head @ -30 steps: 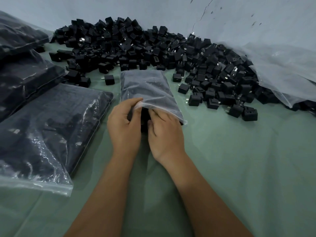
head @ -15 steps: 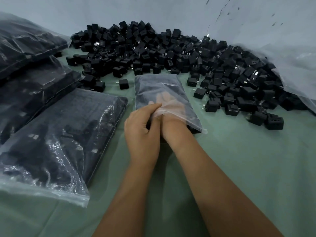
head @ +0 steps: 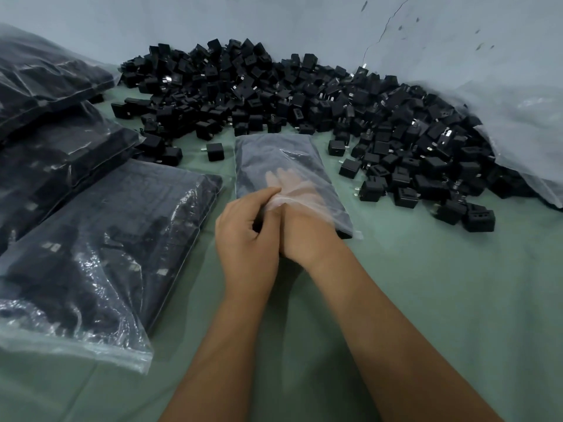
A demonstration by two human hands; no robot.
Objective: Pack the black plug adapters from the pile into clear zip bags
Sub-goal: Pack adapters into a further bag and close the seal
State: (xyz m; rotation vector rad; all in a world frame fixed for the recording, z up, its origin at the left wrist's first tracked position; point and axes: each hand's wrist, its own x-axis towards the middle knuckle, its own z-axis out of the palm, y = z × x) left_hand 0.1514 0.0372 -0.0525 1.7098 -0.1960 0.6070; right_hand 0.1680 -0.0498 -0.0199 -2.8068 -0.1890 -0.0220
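Clear plastic wraps the right hand (head: pixel 300 226), which is pushed into the mouth of the small zip bag (head: pixel 283 169) lying on the green cloth (head: pixel 426 300); its straight fingers (head: pixel 281 178) show through the film, lying flat over the dark contents. Whether they hold anything inside cannot be told. The left hand (head: pixel 246 236) pinches the bag's open lip between thumb and curled fingers, pressed against the right wrist.

Just beyond the bag's far end, the pile of black plug adapters (head: pixel 304 95) runs along the grey wall (head: pixel 274 22) and curves round to the right. Loose adapters sit close on both sides of the bag: a single adapter (head: pixel 215 151) to its left, several to its right, and a multi-hole adapter (head: pixel 478 220) at the pile's near right edge.

Left of the hands lies a large filled zip bag (head: pixel 100 248), its sealed strip towards the camera, almost touching the small bag. Two more filled bags (head: pixel 51 147) overlap behind it. At far right a big rumpled plastic sack (head: pixel 524 129) drapes over the end of the pile.
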